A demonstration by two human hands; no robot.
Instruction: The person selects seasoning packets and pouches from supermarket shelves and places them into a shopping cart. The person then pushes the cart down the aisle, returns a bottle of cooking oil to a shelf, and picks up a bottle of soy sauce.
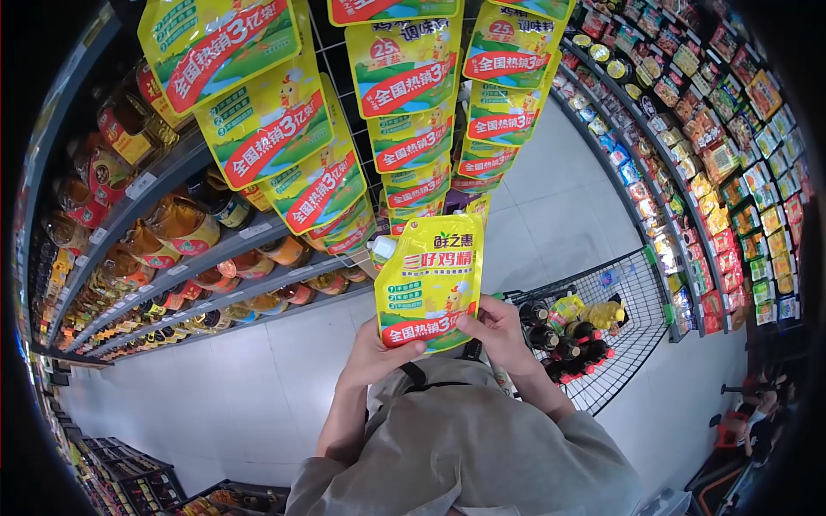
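Note:
A yellow and green pouch [429, 279] with a white spout cap at its upper left corner stands upright before my chest, its printed front facing me. My left hand [375, 353] grips its lower left edge, thumb across the front. On the lower right edge my right hand [502, 334] holds it the same way, thumb on the front. Fingers behind the pouch are hidden. Just beyond it hang columns of similar yellow pouches [405, 142], overlapping one another.
Shelves of oil bottles [182, 225] run along the left. At my right is a wire cart [632, 357] holding dark bottles, a yellow-capped bottle and a pouch. Packet shelves [688, 163] curve along the right. A person [761, 404] is at the far lower right.

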